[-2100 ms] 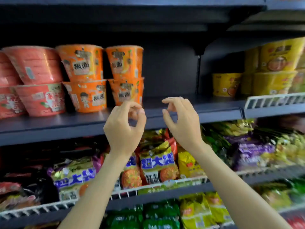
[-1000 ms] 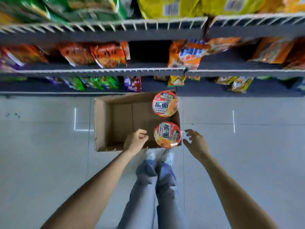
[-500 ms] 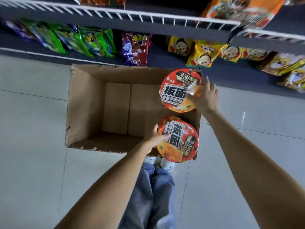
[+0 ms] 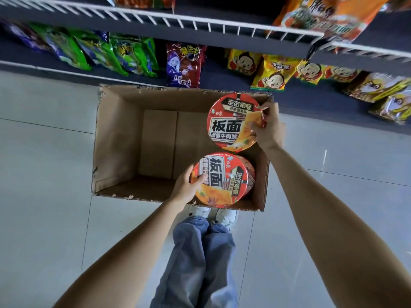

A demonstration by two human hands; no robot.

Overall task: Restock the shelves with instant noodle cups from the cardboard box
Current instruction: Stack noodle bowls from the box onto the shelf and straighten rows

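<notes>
An open cardboard box (image 4: 115, 138) stands on the floor below me. Two red and orange noodle cups fill its right side. My left hand (image 4: 185, 187) grips the near noodle cup (image 4: 224, 181) at its left rim, thumb on the lid. My right hand (image 4: 268, 127) grips the far noodle cup (image 4: 229, 123) at its right rim, fingers curled over the edge. The left part of the box shows only its bare bottom.
The bottom shelf (image 4: 215, 76) behind the box carries green, purple and yellow snack bags. A white wire rail (image 4: 178, 21) fronts the shelf above it. Grey floor tiles (image 4: 44, 174) surround the box. My jeans and white shoes (image 4: 213, 215) are at its near edge.
My view dropped from the upper shelf to the box. Both hands came down, reached the two cups, and now grip them; the cups look slightly lifted and closer.
</notes>
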